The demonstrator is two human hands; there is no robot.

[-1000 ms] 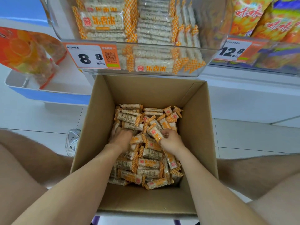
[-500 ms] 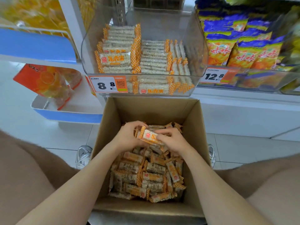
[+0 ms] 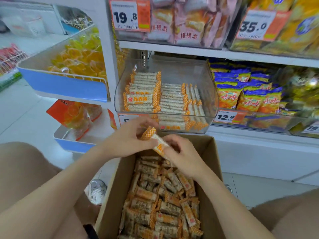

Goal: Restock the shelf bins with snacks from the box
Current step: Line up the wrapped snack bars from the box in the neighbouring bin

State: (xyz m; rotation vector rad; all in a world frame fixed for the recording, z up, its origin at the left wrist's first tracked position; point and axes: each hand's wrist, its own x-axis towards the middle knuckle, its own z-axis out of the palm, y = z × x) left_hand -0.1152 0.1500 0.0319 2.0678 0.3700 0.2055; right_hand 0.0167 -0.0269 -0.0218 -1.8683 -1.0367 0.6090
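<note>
**Snack bars head from box to shelf bin**

A white metal shelf unit (image 3: 189, 51), packed with bagged snacks, stands in front of a person whose bare knees frame the view. An open brown cardboard box (image 3: 110, 195) sits on the floor between those knees, directly below the target, which should keep each lift short. On the lower shelf, a clear plastic bin (image 3: 172, 66) holds stacked rice bars (image 3: 146, 94) in neat rows at left and centre. Its right side looks bare — probably where new stock belongs.

Above the box's far edge, the left hand (image 3: 127, 142) and right hand (image 3: 184, 156) share a small clutch of bars (image 3: 159, 144). The left fingers (image 3: 136, 123) are curled over its orange-checked end and the right fingers (image 3: 172, 140) pinch the other — apparently squaring the wrappers so they stack flat. Blur hides how many are held. Loose bars (image 3: 164, 204) fill the box below.
</note>
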